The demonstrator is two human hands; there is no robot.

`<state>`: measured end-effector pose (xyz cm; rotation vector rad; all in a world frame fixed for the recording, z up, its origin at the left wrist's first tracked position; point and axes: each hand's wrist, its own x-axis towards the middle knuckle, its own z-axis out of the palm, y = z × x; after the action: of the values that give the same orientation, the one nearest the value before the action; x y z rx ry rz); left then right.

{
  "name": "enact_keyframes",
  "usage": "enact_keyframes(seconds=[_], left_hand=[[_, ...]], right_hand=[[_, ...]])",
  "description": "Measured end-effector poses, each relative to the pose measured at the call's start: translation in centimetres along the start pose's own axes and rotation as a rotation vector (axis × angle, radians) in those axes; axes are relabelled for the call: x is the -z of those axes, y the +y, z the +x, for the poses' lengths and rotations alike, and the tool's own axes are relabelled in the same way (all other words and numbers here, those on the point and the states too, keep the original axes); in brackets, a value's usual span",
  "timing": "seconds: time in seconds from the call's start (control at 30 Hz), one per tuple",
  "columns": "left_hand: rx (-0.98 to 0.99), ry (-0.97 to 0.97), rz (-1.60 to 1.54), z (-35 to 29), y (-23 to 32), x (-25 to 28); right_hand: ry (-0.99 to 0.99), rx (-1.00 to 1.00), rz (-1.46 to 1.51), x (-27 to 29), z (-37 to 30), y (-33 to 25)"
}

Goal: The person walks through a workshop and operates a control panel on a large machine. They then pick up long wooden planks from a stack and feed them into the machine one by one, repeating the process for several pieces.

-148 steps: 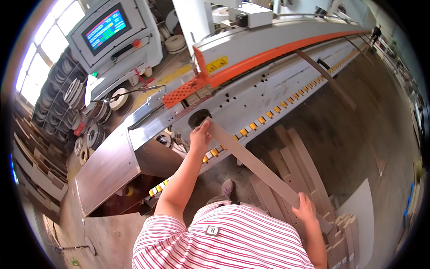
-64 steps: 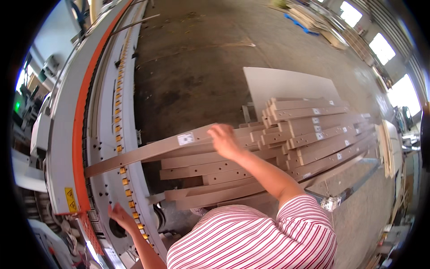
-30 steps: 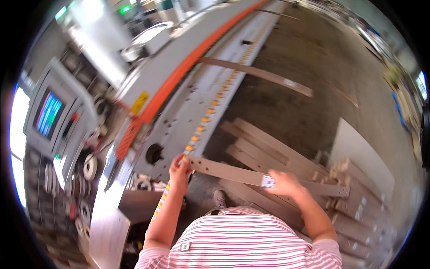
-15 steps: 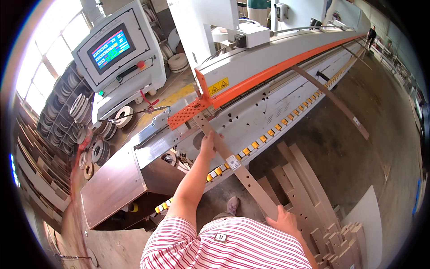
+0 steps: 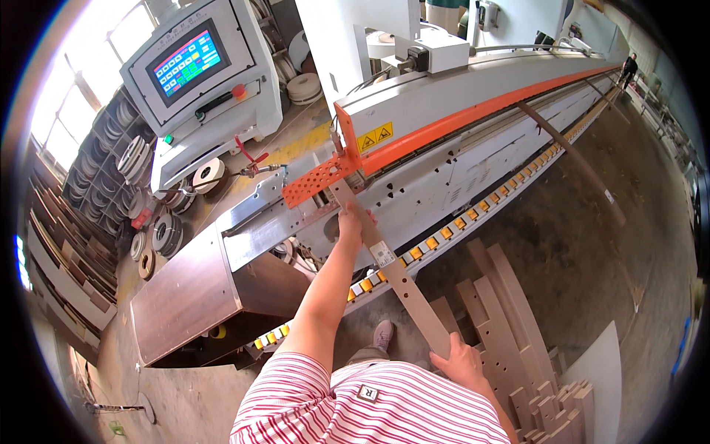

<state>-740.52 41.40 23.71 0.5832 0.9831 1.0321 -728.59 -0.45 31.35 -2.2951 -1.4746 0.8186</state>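
Note:
A long, narrow beige board (image 5: 414,297) with drilled holes and a white label runs slantwise from my body to the machine. Its far end reaches the perforated orange guard (image 5: 319,181). Near that end my left hand (image 5: 350,224) is closed around the board, some fingers hidden behind it. At the near end my right hand (image 5: 458,361) grips the edge, its thumb toward the body side. The board rests across the infeed of a long grey edge-banding machine (image 5: 421,103).
Farther along the machine another brown strip (image 5: 573,152) sticks out. Beige boards (image 5: 503,311) are stacked at my right. A control panel with a lit screen (image 5: 188,63) stands at the left, near rolls of edging (image 5: 166,235). A person (image 5: 629,70) stands at the far end.
Both hands have pushed the beige board slightly forward, its far end now closer in at the orange guard. The other strip has travelled farther along the machine. The view has shifted a little.

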Motion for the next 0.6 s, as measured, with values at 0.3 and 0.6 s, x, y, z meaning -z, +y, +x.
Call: enact_keyframes(seconds=[0.3,0.6], left_hand=[[0.033,0.077,0.067,0.6,0.2,-1.0],[0.016,0.071,0.090,1.4,-0.9,-4.4]], right_hand=[[-0.067,-0.036,0.053,1.0,1.1,0.2],[-0.043,-0.045,0.026,2.4,2.7,2.8]])
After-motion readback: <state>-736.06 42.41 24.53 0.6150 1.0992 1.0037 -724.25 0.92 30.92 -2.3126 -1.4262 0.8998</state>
